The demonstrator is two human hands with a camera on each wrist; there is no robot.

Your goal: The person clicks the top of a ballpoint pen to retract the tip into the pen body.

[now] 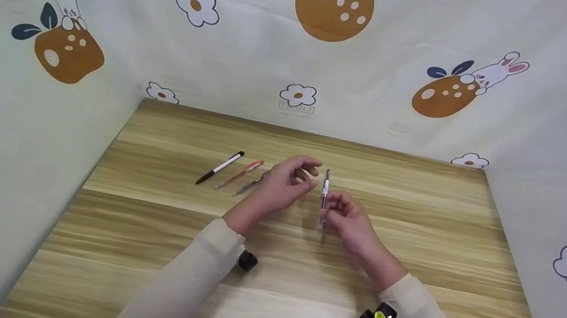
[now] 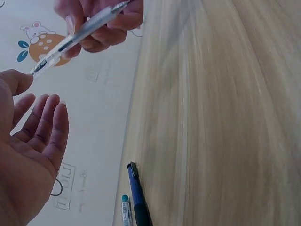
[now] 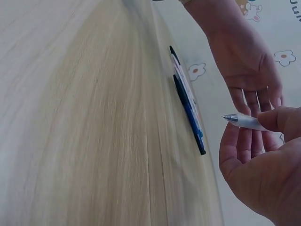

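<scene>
My right hand [image 1: 353, 225] pinches a clear click pen [image 1: 325, 189] between thumb and fingers, holding it raised over the table. In the right wrist view the metal tip of this pen [image 3: 247, 121] points out past the thumb. My left hand [image 1: 282, 184] is just left of the pen, fingers spread and loosely bent, with nothing in its grip. From the left wrist, the thumb [image 2: 18, 81] appears right at one end of the pen.
Left of my left hand lie a black-and-white pen [image 1: 220, 167], an orange pen [image 1: 239, 174] and a dark clear pen [image 1: 250, 184], partly covered by the hand. A blue pen [image 2: 137, 195] lies beside a teal-ended one [image 2: 126, 211]. Patterned cloth walls [image 1: 242, 60] surround the wooden table [image 1: 130, 248].
</scene>
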